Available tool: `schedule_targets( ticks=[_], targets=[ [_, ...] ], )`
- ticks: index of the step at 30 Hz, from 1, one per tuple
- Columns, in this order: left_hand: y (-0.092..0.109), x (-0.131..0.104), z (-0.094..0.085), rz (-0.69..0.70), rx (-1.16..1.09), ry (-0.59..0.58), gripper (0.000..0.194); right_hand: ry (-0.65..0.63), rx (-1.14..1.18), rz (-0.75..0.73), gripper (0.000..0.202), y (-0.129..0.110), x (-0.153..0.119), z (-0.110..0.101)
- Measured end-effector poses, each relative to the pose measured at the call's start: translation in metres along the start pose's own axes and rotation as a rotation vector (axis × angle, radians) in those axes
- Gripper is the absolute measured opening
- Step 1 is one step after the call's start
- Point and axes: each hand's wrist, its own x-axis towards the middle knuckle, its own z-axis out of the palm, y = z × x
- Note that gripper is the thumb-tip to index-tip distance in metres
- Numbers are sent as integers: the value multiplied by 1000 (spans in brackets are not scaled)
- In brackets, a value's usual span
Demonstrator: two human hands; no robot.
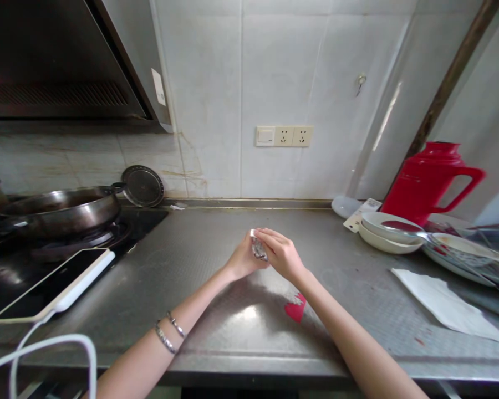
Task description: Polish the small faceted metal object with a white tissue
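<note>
Over the middle of the steel counter [208, 244], my left hand [245, 257] is closed around a crumpled silvery foil-like piece [258, 249]. My right hand [281, 252] lies against it from the other side, fingers together over its top and touching my left hand. Most of the piece is hidden between the hands, so I cannot tell exactly what it is. Below my right wrist, a torn red scrap [295, 308] lies flat on the counter.
At left, a steel pan [66, 213] sits on the black stove, and a phone [50, 285] with a white cable lies at its edge. To the right are a red thermos jug [424, 183], stacked bowls [388, 244], a patterned plate [461, 260] and a white paper napkin [444, 302].
</note>
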Motion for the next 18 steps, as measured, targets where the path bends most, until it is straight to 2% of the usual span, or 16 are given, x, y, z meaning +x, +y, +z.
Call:
schedule_targets(
  ticks=[4, 8, 12, 15, 18],
  targets=[
    [1, 0, -2, 10, 73, 45, 56, -55, -6, -117, 41, -5, 1, -2],
    [-7, 1, -1, -1, 119, 44, 55, -52, -8, -143, 39, -8, 1, -1],
    [-15, 2, -2, -88, 114, 62, 67, -41, 30, -150, 34, -15, 1, 1],
    [-18, 4, -4, -123, 65, 71, 69, 65, 116, -76, 31, -17, 1, 3],
    [-17, 5, -5, -187, -2, 99, 72, 253, 168, 134, 27, -12, 3, 1]
  ],
)
